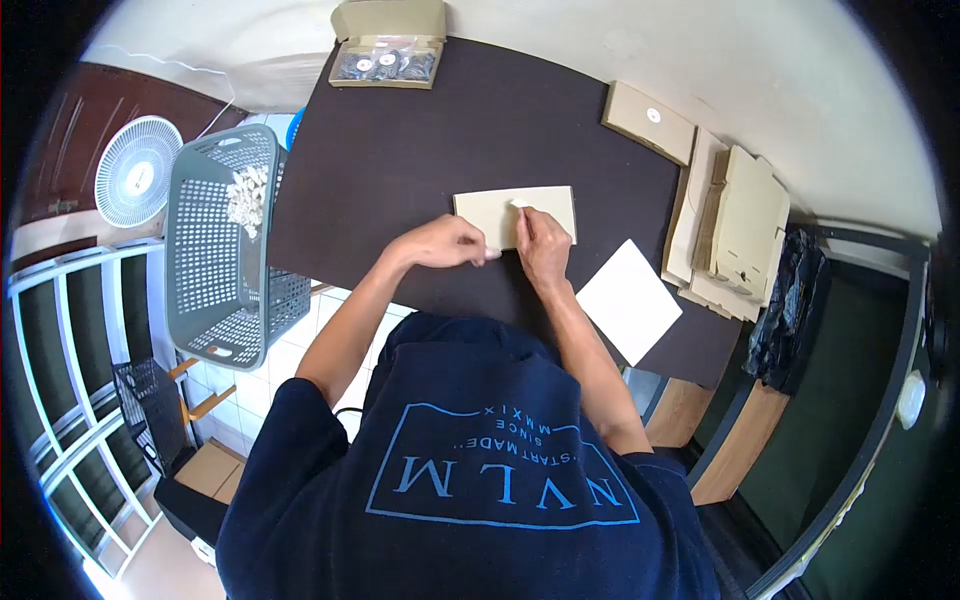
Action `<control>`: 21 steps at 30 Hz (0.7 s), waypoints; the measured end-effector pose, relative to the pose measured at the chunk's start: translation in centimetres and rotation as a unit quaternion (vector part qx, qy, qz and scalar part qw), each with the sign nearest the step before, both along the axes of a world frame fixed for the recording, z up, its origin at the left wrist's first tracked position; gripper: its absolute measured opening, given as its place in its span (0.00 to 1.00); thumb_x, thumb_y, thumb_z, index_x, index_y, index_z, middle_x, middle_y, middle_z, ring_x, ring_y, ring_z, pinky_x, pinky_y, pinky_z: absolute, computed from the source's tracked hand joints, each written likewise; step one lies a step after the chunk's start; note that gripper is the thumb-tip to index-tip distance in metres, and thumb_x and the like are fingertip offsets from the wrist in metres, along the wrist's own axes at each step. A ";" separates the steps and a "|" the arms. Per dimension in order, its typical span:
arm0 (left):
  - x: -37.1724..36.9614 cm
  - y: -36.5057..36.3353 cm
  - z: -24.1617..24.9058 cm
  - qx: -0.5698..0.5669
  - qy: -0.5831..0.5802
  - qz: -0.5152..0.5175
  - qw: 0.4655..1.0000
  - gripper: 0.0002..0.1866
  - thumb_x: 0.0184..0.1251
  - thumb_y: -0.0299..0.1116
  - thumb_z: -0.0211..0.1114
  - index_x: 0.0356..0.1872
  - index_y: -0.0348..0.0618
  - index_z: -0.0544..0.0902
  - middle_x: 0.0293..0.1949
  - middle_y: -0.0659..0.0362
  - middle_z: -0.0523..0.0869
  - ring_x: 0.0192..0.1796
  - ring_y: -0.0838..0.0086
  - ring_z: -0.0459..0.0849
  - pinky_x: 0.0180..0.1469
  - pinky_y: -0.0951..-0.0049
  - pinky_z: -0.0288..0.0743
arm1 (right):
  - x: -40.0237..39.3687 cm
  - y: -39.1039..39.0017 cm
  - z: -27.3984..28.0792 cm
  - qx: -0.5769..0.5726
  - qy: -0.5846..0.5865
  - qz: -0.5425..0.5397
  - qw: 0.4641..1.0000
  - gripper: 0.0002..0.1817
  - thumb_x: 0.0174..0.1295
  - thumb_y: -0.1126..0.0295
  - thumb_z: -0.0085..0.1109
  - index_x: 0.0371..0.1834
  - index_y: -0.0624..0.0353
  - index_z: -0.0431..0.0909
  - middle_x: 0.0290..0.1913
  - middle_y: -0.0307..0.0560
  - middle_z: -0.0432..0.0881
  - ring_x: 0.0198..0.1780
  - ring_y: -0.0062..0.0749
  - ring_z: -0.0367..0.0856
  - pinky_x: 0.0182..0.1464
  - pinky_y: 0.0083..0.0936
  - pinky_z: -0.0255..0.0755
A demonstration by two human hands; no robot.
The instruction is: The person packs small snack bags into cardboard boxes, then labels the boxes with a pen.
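A flat, closed cardboard box [485, 205] lies on the dark table in front of me. My left hand [445, 243] is at the box's lower left corner, its fingers closed in a pinch; what they hold, if anything, is too small to name. Over the middle of the box is my right hand [540, 240], with its thumb and fingers pinched on a small white piece [519, 203]. To the right of that hand, a white sheet [630, 302] lies on the table.
An open box [385, 67] with packed items sits at the table's far left. Along the right edge are a closed box [648, 120] and stacked flat cardboard [745, 230]. A grey basket [220, 290] and a fan [139, 172] stand left of the table [390, 150].
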State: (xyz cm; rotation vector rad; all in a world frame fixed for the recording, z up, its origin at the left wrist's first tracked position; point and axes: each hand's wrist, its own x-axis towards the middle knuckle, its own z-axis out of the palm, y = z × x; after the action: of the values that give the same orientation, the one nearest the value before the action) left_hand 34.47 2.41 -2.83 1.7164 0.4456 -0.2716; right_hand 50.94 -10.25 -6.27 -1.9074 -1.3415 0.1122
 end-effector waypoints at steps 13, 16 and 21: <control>3.8 -2.2 -3.3 -0.109 0.064 0.394 0.910 0.20 0.69 0.45 0.63 0.36 0.33 0.87 0.30 0.57 0.88 0.27 0.79 0.85 0.23 0.79 0.73 | -1.1 0.9 0.2 0.049 0.020 -0.006 0.999 0.03 0.57 0.77 0.65 0.30 0.66 0.81 0.30 0.51 0.82 0.33 0.44 0.80 0.37 0.36 0.75; 4.6 -2.3 -4.3 -0.114 0.053 0.390 0.912 0.15 0.70 0.39 0.64 0.41 0.33 0.85 0.32 0.57 0.87 0.26 0.82 0.81 0.20 0.84 0.67 | -1.1 0.8 0.0 0.061 0.009 -0.003 0.998 0.03 0.56 0.77 0.65 0.30 0.66 0.81 0.30 0.51 0.82 0.34 0.44 0.80 0.37 0.36 0.75; 4.9 -2.0 -4.0 -0.147 0.051 0.401 0.903 0.11 0.68 0.35 0.66 0.39 0.34 0.85 0.32 0.59 0.87 0.25 0.85 0.79 0.21 0.85 0.65 | -1.0 0.3 -0.2 0.051 0.013 -0.001 0.999 0.03 0.56 0.78 0.66 0.30 0.66 0.81 0.31 0.51 0.82 0.34 0.44 0.80 0.37 0.36 0.75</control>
State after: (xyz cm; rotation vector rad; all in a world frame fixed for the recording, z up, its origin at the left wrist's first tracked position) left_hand 39.41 0.43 -6.88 1.1075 1.0859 0.1714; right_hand 49.93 -9.92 -6.44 -1.8158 -1.3021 0.0662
